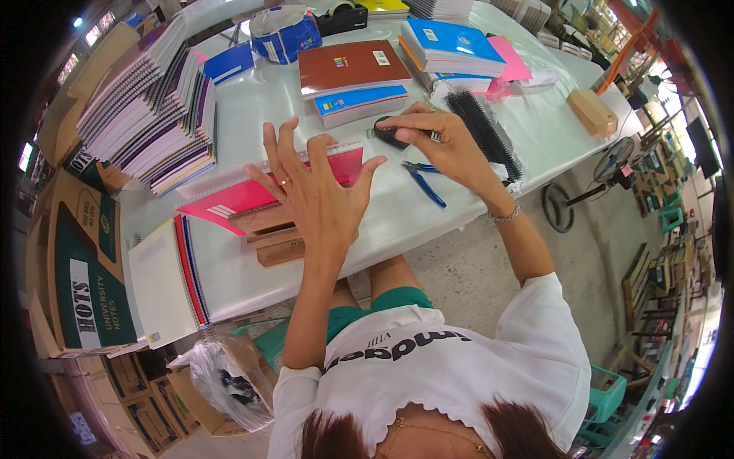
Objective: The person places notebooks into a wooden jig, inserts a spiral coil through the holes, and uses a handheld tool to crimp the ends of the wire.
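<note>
The pink notebook (237,199) lies at the nearer, spread-fingered left hand (319,195), its long axis slanting up rightward; the right hand (451,145) sits apart, grip unclear.

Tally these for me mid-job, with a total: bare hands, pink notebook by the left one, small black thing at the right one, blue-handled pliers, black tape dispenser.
Bare hands: 2 (left hand, right hand)
Pink notebook: 1
Small black thing: 1, exact kind unclear
Blue-handled pliers: 1
Black tape dispenser: 1
Total: 6
</note>
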Demonstrator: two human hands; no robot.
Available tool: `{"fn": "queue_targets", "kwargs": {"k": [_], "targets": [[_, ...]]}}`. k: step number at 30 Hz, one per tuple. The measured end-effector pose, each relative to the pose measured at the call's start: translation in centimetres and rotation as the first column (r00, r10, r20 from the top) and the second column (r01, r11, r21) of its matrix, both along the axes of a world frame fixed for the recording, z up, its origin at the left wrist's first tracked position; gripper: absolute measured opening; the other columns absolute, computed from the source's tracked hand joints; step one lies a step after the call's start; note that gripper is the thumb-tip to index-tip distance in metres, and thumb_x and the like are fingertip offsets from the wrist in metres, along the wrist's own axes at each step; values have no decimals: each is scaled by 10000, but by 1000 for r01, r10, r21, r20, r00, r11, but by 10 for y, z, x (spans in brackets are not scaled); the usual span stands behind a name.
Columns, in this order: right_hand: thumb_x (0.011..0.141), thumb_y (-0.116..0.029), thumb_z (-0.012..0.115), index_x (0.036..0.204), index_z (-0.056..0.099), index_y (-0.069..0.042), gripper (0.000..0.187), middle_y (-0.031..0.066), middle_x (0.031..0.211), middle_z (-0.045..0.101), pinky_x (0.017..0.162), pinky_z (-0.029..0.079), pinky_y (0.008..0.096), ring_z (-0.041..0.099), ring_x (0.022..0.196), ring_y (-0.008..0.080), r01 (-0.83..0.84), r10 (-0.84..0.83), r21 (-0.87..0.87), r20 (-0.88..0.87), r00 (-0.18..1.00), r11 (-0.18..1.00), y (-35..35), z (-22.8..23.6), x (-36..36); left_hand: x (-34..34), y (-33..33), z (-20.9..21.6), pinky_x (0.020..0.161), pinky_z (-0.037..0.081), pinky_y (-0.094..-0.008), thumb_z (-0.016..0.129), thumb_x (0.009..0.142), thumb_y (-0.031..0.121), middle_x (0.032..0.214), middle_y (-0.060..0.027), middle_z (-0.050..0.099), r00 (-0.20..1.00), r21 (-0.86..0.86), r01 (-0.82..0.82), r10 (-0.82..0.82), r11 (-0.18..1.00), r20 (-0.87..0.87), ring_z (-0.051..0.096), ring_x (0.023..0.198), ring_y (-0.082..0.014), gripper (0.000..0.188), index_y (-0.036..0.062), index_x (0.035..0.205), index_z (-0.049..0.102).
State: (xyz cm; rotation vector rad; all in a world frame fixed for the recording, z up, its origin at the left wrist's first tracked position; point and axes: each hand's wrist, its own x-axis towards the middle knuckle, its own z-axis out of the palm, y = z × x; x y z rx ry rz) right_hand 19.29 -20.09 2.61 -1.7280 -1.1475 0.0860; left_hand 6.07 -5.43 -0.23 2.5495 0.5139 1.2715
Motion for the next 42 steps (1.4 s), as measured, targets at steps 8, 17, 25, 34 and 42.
{"fn": "queue_targets", "kwargs": {"k": [8,17,25,34,42], "targets": [[911,-168,640,1122,696,-52,247,43,884,647,722,452,262,537,760,111,-11,7,-70,-50,999,997,7,3,-7,6,6,1,1129,46,-633,723,760,427,998,-49,509,998,16,-12,13,1000,-61,442,1109,-266,398,110,957,583],[929,-116,568,1003,623,-11,140,89,781,613,646,448,296,544,698,161,-134,133,-31,-23,991,991,9,2,-9,5,7,0,1127,101,-593,710,766,419,955,-42,496,998,52,4,-1,999,-57,457,1017,-248,371,113,948,605],[937,-128,588,1070,598,-1,184,48,950,614,744,438,262,532,828,154,-156,158,-116,9,987,981,9,0,-8,1,10,2,1071,173,-555,716,788,443,956,-29,508,997,73,42,-37,996,-63,465,993,-240,388,118,974,614],[960,-196,551,1005,620,-21,193,63,788,621,687,451,310,575,742,221,-332,258,-281,-268,928,900,9,9,-5,-10,22,14,1016,264,-418,593,907,211,982,-24,610,903,22,419,-413,908,-119,552,962,-205,173,123,1056,605],[647,72,683,1336,498,-190,760,161,1430,405,1107,325,410,351,1346,301,-138,337,-654,188,923,744,16,-62,129,-17,21,8,912,318,-380,649,850,186,956,1,615,878,144,479,-472,866,-84,577,923,-166,149,118,982,635]]}}
